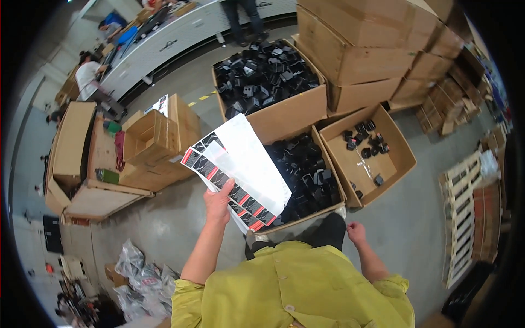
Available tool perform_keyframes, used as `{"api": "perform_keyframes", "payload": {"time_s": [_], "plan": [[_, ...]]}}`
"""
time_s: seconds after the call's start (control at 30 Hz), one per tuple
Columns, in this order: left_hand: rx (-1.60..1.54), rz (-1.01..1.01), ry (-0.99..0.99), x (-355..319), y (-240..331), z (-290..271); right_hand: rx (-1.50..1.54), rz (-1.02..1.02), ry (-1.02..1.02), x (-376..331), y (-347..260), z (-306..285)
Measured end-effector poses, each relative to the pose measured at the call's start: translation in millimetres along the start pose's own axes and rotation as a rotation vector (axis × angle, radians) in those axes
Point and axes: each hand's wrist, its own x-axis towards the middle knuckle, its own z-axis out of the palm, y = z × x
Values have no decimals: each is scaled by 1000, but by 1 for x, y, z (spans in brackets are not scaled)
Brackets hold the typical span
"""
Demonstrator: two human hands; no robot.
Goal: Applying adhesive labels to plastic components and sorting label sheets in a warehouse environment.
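My left hand (218, 205) grips a fanned stack of label sheets, thumb on top. Some show rows of black-and-red printed labels (219, 176); a plain white sheet (252, 158) lies over the rest. They are held above a cardboard box full of black plastic parts (317, 180), hiding part of it. Down by my right side, away from the boxes, hangs my right hand (356, 233). Its fingers are curled in, and nothing shows in them.
Beyond stands another cardboard box (298, 112) heaped with black parts. To the right, an open box (402, 158) holds several black pieces. Stacked cartons (366, 54) rise behind. Wooden crates (131, 177) stand left, plastic bags (145, 276) lower left, a pallet (459, 213) right. People work farther off.
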Motion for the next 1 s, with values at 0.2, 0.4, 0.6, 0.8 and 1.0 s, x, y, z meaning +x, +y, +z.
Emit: {"api": "perform_keyframes", "payload": {"time_s": [0.2,0.4,0.6,0.8,1.0], "plan": [[-78,-67,156,-9,-78,52,-567,-463,-373,35,-20,-25],[-89,-251,413,-16,-150,34,-715,-494,-713,11,-2,-37],[-131,-324,454,4,-245,-21,-646,-354,-1148,54,24,27],[-213,-383,486,12,-333,-61,-808,-291,-1310,69,96,199],[-206,-364,458,16,-363,-80,-724,-471,-1406,26,151,292]]}}
